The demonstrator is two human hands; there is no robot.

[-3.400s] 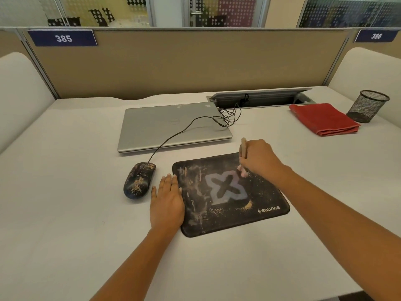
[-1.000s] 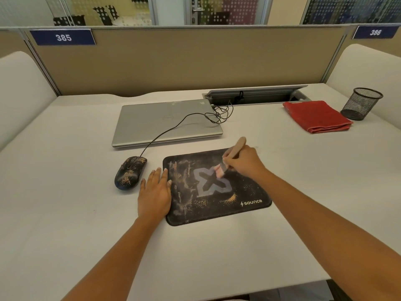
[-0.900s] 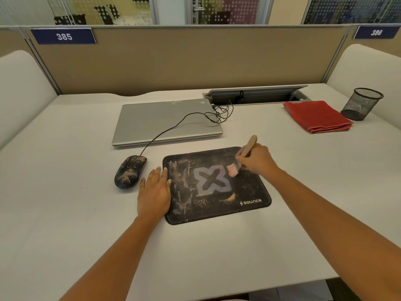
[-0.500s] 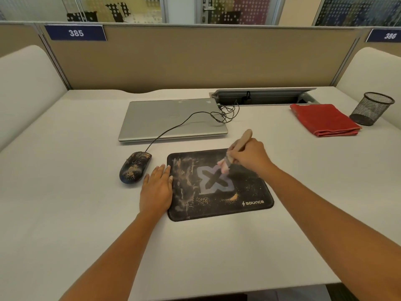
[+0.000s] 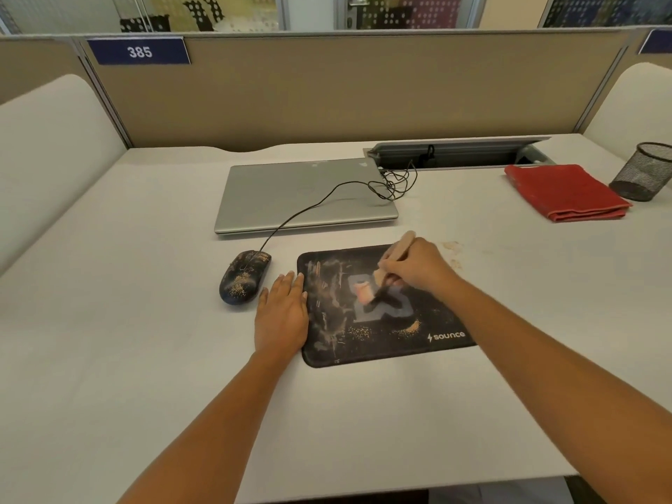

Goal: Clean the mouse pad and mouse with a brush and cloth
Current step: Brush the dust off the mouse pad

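A black mouse pad [image 5: 381,343] with a grey X logo lies in front of me, streaked with pale dust and sandy crumbs. My right hand [image 5: 418,265] grips a wooden-handled brush [image 5: 396,252] whose pinkish bristles touch the logo near the pad's middle. My left hand [image 5: 282,314] lies flat, fingers straight, pressing on the pad's left edge. A black wired mouse [image 5: 244,276], speckled with the same crumbs, sits left of the pad. A folded red cloth [image 5: 565,192] lies at the far right.
A shut silver laptop [image 5: 302,194] lies behind the pad, the mouse cable [image 5: 312,207] running over it to a cable tray [image 5: 454,154]. A black mesh cup [image 5: 645,170] stands by the cloth. Some crumbs [image 5: 452,249] lie on the white desk right of the pad.
My right hand has swept the brush back and forth over the pad's upper part; its bristles now sit further left, on the logo. My left hand has stayed on the pad's edge.
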